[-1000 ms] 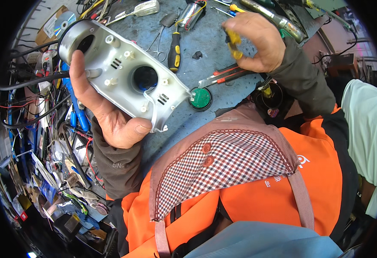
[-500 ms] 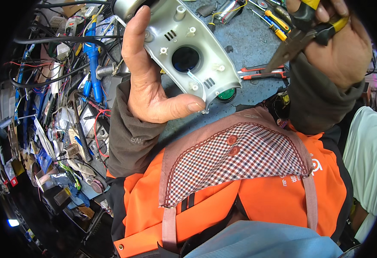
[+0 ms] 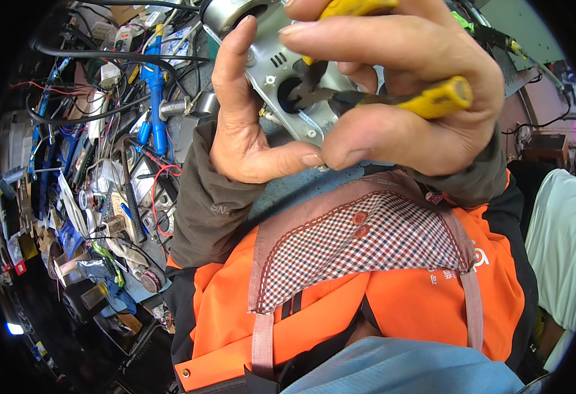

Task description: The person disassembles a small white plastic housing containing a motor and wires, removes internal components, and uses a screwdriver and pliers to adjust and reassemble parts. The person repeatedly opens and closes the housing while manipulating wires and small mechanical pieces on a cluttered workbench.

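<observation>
My left hand (image 3: 242, 131) grips a silver-grey plastic housing half (image 3: 262, 65) by its edge, thumb at the near corner and fingers along the left side. Its hollow inner face, with screw posts, slots and a round hole, is turned up. My right hand (image 3: 406, 85) is closed around pliers (image 3: 432, 98) with yellow and black handles. The jaws are over the round hole in the housing, beside a short pale blue-white strip or wire (image 3: 309, 121). Whether the jaws touch anything in there cannot be made out. My right fingers cover the housing's right side.
To the left lies a dense heap of tools, cables and parts, with a blue tool (image 3: 155, 98) and a black cable (image 3: 110, 58) running across it. A blue-grey worktop (image 3: 281, 194) shows under my hands. White cloth (image 3: 560, 243) hangs at the right.
My right hand has brought the pliers left from the upper right, over the housing's round hole. The housing and my left hand appear slightly farther right in view.
</observation>
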Demonstrator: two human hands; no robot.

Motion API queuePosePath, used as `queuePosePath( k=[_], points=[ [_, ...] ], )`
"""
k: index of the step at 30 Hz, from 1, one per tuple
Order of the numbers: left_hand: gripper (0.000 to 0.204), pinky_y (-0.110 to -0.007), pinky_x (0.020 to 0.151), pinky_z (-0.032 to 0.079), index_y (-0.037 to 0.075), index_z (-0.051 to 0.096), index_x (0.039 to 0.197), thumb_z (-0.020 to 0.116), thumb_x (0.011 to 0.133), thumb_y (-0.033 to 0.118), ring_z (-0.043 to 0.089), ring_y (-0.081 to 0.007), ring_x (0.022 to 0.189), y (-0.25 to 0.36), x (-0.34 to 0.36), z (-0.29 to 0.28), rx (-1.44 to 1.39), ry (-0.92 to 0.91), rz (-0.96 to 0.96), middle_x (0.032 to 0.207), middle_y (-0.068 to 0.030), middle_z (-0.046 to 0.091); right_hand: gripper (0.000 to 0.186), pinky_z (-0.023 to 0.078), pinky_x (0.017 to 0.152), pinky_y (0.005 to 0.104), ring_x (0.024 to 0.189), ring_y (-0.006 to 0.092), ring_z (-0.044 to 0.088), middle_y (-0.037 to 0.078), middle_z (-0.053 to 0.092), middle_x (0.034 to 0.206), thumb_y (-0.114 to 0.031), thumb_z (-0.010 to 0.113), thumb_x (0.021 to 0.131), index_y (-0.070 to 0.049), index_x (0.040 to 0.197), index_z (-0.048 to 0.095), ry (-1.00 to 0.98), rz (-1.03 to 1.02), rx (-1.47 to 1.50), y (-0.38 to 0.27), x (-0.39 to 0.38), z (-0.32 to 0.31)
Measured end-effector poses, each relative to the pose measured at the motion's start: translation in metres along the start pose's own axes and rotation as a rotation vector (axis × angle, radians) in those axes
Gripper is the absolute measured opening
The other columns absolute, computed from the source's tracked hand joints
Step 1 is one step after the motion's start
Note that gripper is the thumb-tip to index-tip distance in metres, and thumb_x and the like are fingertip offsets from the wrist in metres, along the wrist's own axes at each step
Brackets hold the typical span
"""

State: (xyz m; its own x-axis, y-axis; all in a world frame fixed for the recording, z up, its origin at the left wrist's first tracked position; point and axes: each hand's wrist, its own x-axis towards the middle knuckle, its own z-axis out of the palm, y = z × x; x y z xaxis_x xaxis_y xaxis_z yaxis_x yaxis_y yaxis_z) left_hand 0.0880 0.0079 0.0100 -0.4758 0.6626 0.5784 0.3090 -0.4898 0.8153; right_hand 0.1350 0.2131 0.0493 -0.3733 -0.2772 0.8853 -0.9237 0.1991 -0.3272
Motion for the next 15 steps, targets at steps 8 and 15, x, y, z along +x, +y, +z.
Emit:
queuePosePath(
  k=[8, 15],
  points=[
    [0.137, -0.050, 0.123, 0.028, 0.013, 0.002, 0.166, 0.092, 0.071, 0.055, 0.038, -0.0339, 0.148, -0.010, -0.010, 0.003, 0.218, 0.192, 0.065, 0.165, -0.0171, 0.027, 0.061, 0.054, 0.090, 0.0377, 0.102, 0.0259, 0.065, 0.020, 0.060, 0.124, -0.019, 0.097, 0.073, 0.005, 0.123, 0.072, 0.019, -0.147, 0.018, 0.023, -0.002, 0.005],
    [0.138, -0.046, 0.120, 0.034, 0.018, -0.007, 0.166, 0.096, 0.076, 0.027, 0.040, -0.0332, 0.147, -0.009, -0.010, -0.029, 0.337, -0.209, 0.084, 0.164, -0.0192, 0.031, 0.043, 0.055, 0.083, 0.0377, 0.094, 0.0285, 0.066, 0.023, 0.062, 0.117, -0.015, 0.092, 0.078, 0.006, 0.110, 0.072, -0.052, -0.324, -0.082, 0.038, 0.000, 0.002]
  ],
)
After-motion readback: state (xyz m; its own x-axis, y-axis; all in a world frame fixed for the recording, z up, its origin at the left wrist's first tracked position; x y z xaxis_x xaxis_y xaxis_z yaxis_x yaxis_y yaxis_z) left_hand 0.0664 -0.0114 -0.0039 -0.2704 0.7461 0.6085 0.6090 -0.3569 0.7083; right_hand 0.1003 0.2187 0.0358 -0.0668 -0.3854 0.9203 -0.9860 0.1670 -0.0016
